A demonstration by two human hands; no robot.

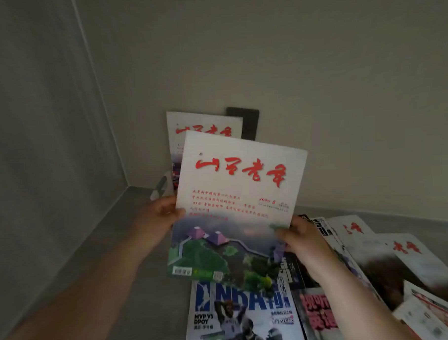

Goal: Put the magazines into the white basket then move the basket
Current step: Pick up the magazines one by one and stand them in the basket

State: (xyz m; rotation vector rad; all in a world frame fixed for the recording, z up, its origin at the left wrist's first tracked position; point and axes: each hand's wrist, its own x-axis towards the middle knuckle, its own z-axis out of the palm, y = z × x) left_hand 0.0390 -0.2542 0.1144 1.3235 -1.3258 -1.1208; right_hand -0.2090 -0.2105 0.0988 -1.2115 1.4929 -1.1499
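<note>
Left hand (pixel 158 219): raised over the surface (pixel 134 253), with the forearm stretched in from the lower left. The magazine (pixel 239 195) is gripped at its left edge, thumb on the cover, fingers hidden behind.
Right hand (pixel 300 241): raised from the lower right. The magazine's lower right edge is pinched, thumb on the cover.
Magazine: held upright in the air by both hands, cover toward the camera, its top leaning slightly right.
Basket (pixel 162 189): only a white slotted piece is seen, by the back left corner of the surface and just left of the magazine. The rest is hidden.
Second copy (pixel 203 127): stood upright behind the magazine, near the back wall (pixel 317 88). Whether it is inside the basket cannot be told.
NBA issue (pixel 239 313): laid flat below the magazine.
Pile (pixel 401 259): further issues are overlapped toward the right edge.
Plate (pixel 244 122): dark, fixed on the back wall.
Open room: bare surface is seen along the left wall (pixel 50 151), from the corner to the left forearm.
</note>
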